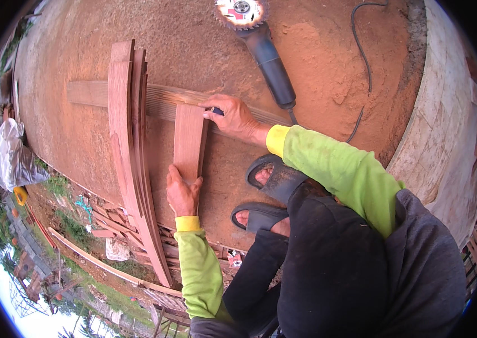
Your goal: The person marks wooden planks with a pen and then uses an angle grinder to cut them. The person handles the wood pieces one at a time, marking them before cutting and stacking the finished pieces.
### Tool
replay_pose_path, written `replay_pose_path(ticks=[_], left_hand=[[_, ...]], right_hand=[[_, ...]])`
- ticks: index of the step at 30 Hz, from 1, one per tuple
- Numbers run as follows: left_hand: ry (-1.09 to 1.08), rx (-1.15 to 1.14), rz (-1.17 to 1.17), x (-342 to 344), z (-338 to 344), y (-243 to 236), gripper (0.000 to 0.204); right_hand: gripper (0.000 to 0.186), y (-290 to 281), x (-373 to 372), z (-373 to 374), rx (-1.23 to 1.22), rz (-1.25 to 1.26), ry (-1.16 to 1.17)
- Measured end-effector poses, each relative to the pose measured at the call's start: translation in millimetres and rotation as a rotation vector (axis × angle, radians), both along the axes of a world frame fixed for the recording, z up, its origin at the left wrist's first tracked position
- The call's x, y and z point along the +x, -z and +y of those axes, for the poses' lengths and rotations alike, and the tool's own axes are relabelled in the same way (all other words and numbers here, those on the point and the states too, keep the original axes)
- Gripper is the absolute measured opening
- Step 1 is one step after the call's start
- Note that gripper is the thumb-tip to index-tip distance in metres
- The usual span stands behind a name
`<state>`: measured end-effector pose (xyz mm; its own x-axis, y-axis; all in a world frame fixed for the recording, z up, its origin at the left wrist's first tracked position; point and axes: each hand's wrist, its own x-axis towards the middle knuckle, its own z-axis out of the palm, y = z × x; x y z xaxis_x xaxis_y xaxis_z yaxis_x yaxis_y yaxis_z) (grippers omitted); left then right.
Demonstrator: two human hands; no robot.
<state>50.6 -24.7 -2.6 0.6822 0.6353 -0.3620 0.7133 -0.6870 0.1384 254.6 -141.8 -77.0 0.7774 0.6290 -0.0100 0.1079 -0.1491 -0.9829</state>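
Observation:
A short reddish-brown wooden board (189, 135) lies across a longer plank on the ground. My left hand (183, 190) grips its near end, thumb on one side and fingers on the other. At the board's far end, my right hand (233, 117) is closed around a short dark pencil-like stick (214, 111) and rests against the board's corner. The stick's tip is too small to make out. Beneath the board runs the long plank (162, 97), passing under my right hand. Left of the board, a stack of long, narrow boards (128, 135) lies across the same plank.
An angle grinder (269, 62) with a toothed round blade lies beyond my right hand, its dark cable (365, 56) trailing right. My sandalled feet (266, 186) are close by. Scrap wood (117, 219) and a white plastic bag (16, 155) are at the left.

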Motion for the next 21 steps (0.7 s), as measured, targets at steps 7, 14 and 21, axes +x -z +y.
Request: replay_pose_path(ticks=[7, 14, 21], left_hand=[[-0.026, -0.03, 0.023, 5.5, -2.0, 1.5, 0.078], [-0.017, -0.02, -0.02, 3.0, -1.3, 1.2, 0.076], [-0.029, -0.045, -0.011, 5.2, -0.1, 0.7, 0.076]], right_hand=[[0.02, 9.0, 15.7, -5.9, -0.008, 0.051, 0.048], [0.02, 8.5, 16.3, -6.7, 0.01, 0.0, 0.014], [0.018, 10.3, 7.1, -4.7, 0.04, -0.108, -0.036]])
